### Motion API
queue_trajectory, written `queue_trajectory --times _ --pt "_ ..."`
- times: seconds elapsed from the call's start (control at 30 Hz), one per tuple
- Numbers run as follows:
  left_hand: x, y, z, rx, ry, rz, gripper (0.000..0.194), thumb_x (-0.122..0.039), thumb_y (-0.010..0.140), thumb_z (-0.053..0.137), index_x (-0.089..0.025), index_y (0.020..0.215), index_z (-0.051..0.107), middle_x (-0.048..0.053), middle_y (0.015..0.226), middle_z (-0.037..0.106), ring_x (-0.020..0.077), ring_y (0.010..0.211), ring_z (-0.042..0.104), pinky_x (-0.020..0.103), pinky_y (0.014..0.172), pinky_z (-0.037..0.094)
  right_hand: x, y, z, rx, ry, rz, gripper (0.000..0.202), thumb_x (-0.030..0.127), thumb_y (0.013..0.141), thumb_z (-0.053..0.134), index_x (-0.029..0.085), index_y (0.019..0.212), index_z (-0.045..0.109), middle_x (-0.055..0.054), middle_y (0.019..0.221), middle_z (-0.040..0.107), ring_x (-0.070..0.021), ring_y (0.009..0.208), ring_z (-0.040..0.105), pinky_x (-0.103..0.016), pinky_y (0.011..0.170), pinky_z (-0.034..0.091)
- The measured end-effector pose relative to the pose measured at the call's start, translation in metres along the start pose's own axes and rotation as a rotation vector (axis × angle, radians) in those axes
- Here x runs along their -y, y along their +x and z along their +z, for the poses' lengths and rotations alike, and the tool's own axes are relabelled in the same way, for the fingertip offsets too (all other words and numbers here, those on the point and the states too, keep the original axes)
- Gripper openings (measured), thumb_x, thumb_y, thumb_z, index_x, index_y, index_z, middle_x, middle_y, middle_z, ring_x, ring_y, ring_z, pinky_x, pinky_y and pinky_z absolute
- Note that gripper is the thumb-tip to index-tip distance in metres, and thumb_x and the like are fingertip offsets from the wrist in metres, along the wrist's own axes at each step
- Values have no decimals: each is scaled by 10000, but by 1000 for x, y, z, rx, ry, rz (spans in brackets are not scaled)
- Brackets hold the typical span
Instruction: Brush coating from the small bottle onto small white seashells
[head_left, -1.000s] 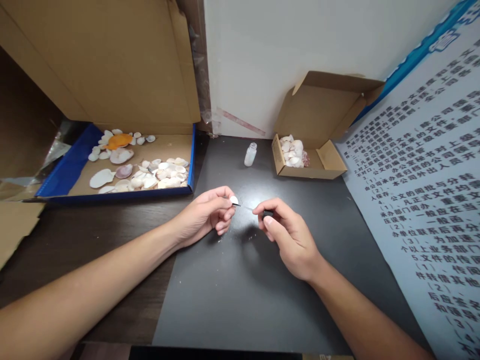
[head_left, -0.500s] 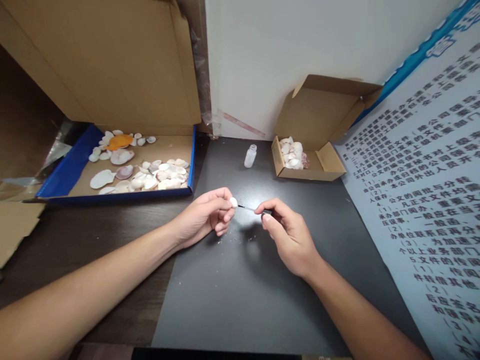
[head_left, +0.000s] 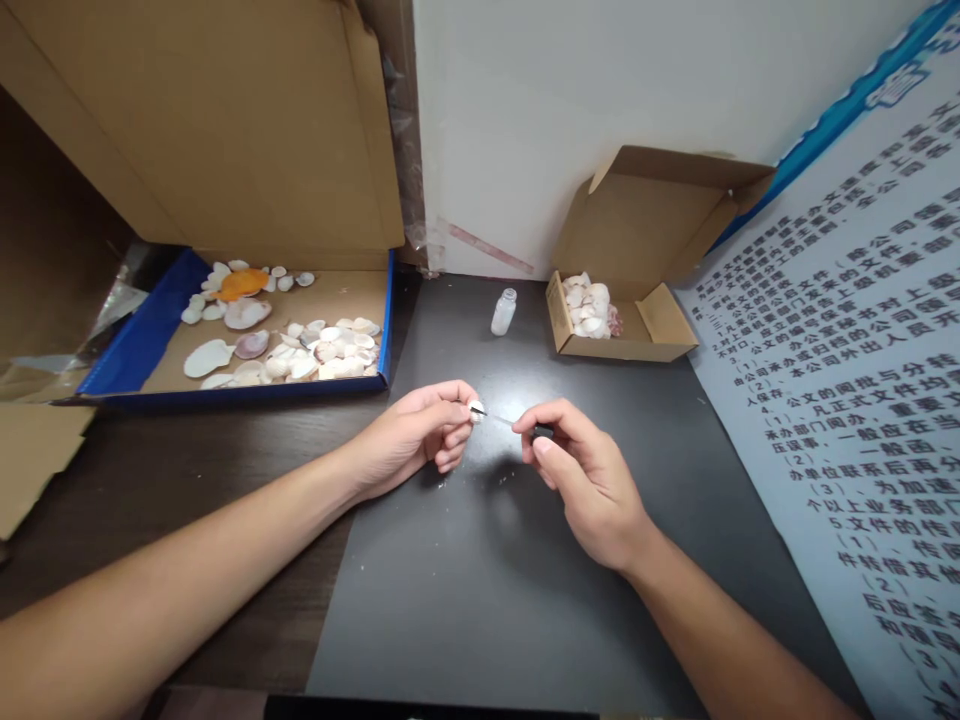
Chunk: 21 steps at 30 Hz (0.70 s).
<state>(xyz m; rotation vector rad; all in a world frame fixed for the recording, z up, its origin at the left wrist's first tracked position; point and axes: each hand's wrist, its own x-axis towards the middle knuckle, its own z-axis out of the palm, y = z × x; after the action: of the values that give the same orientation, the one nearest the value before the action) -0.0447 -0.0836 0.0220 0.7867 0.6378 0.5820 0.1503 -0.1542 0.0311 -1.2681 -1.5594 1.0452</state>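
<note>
Apparently, brushing is the step in hand: the left hand (head_left: 420, 430) pinches one small shell (head_left: 477, 419) between thumb and fingers, while the right hand (head_left: 589, 485) grasps a brush (head_left: 543, 431) by its black handle, the dark tip lying over the shell and seemingly touching it. The shell is held above the grey mat (head_left: 420, 620), between the two hands. The next move, as far as one can judge, calls for a firm left pinch, a light stroke of the tip, and fingertips out of its path.

Counted, there are two hands, one held shell, one brush and one bottle (head_left: 503, 313), which stands uncapped near the small box (head_left: 622, 347). Open boxes number two, the other being the blue box (head_left: 322, 384) at the left. That one contains one orange shell (head_left: 241, 284) and many pale shells (head_left: 341, 350), too overlapped to count surely. The small box holds a heap (head_left: 589, 305) of shells, likewise uncountable. One printed sheet (head_left: 862, 400) is at the right.
</note>
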Motion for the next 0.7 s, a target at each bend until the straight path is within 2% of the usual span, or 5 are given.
queue_trajectory --times 0.13,0.27,0.43,0.57,0.7 --pt "0 0 1 -8 6 3 86 -230 864 606 -165 834 559 -79 541 385 45 434 358 170 442 352 0 -1 0 -33 -82 26 117 237 964 470 219 946 584 70 580 381 -109 506 355 -248 506 298" --pt "-1 0 2 0 19 6 100 -245 872 607 -163 841 558 -78 555 393 43 442 363 166 444 351 -3 -2 0 -10 18 -10 144 307 983 463 236 1045 572 44 675 468 -121 562 400 -256 534 332" --pt "0 0 1 16 17 14 117 -251 864 624 -169 830 547 -78 560 405 44 443 375 173 451 364 -7 0 0 -52 -54 49 133 320 986 479 227 1010 570 38 690 473 -116 564 408 -259 531 322" --pt "0 0 0 21 12 13 120 -251 852 631 -176 834 540 -76 562 417 50 444 383 179 452 370 -8 -1 -1 -32 77 -1 167 350 1006 439 241 1069 549 22 790 546 -108 570 427 -257 544 353" --pt "0 -1 0 21 26 15 112 -241 842 633 -173 837 545 -76 556 416 50 442 371 178 454 361 -6 -1 -2 -20 -32 39 163 342 1007 447 223 1001 558 50 669 458 -105 535 381 -259 524 304"
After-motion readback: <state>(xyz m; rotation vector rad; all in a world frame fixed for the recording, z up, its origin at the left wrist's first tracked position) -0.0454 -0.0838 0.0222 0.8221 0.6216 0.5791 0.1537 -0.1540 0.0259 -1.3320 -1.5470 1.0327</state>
